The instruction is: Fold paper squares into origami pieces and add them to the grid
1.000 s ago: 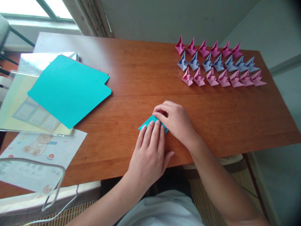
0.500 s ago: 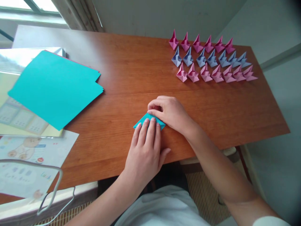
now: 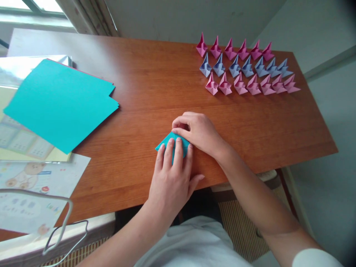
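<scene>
A small folded teal paper [image 3: 167,141] lies on the wooden table [image 3: 144,96] near its front edge. My left hand [image 3: 171,176] rests flat on the paper's near part, fingers stretched out and pressing it down. My right hand [image 3: 198,131] sits at the paper's far right corner, fingers curled, with the fingertips pinching or pressing the paper's top edge. Most of the paper is hidden under both hands.
A stack of teal paper sheets [image 3: 58,104] lies at the left on a clear sleeve. Printed sheets [image 3: 30,193] lie near the left front corner. Three rows of pink and blue folded paper figures [image 3: 244,68] stand at the far right.
My left fingers have slid slightly further over the teal paper. The view has shifted a little, so everything sits further left and up in the frame.
</scene>
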Available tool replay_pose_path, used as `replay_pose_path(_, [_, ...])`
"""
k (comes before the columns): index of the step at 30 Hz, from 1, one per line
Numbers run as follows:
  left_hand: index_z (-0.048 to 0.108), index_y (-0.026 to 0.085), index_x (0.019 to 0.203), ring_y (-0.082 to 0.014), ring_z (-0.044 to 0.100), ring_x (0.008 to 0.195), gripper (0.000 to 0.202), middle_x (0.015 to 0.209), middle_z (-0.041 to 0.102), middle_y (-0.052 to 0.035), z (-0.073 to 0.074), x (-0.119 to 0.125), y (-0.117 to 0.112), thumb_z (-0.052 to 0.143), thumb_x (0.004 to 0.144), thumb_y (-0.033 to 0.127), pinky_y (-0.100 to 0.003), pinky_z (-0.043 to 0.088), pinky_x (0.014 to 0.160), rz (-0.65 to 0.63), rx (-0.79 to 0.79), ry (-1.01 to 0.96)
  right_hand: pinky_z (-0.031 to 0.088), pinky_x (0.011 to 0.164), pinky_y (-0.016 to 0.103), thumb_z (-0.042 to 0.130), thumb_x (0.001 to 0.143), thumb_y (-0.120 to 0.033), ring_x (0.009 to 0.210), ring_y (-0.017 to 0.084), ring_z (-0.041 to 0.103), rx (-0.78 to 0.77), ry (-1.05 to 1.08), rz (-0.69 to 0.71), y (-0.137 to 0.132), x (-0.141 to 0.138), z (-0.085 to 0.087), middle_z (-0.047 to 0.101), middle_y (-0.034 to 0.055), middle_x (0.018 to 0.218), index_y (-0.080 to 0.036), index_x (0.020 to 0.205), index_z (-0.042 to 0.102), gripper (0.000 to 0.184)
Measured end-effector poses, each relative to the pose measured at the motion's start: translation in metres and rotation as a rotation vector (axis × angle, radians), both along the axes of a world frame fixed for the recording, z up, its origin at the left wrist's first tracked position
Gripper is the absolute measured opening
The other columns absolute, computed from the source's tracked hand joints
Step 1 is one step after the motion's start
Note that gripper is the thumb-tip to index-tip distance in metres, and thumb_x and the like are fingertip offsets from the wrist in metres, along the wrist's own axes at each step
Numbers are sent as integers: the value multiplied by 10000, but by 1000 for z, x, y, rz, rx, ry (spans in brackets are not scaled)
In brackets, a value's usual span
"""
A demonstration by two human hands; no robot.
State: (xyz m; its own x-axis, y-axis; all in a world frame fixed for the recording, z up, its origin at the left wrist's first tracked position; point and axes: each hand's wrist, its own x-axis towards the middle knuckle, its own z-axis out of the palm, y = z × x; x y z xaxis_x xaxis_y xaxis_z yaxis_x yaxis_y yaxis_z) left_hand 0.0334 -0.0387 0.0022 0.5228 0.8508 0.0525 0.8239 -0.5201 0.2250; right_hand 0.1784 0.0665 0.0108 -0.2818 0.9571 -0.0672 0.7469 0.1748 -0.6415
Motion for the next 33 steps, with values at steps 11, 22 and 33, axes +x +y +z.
replay_pose_path(11, [492, 79, 1506, -444, 411, 1472, 777, 1590, 431, -264, -1, 1, -3, 550, 948, 616, -592, 356, 1199, 11, 10, 32, 492, 870, 318, 551, 1013, -206, 932, 185, 633, 290, 44, -57, -36, 10, -17, 706, 52, 963, -200, 974, 729, 183])
replay_pose_path(22, [486, 24, 1506, -357, 443, 1471, 698, 1615, 409, -195, -1, -18, 6, 427, 1027, 529, -494, 376, 1201, -101, 68, 72, 535, 917, 439, 491, 993, -110, 1082, 274, 588, 435, -295, -28, -113, 18, -23, 693, 136, 1227, -184, 1323, 671, 383])
replay_pose_path(33, [495, 28, 1496, -320, 469, 1460, 657, 1595, 441, -181, 2, -52, 15, 453, 1037, 497, -453, 392, 1182, -169, 153, 135, 529, 886, 440, 514, 976, -122, 1117, 296, 552, 437, -428, -13, -116, 16, -20, 676, 140, 1260, -181, 1352, 650, 404])
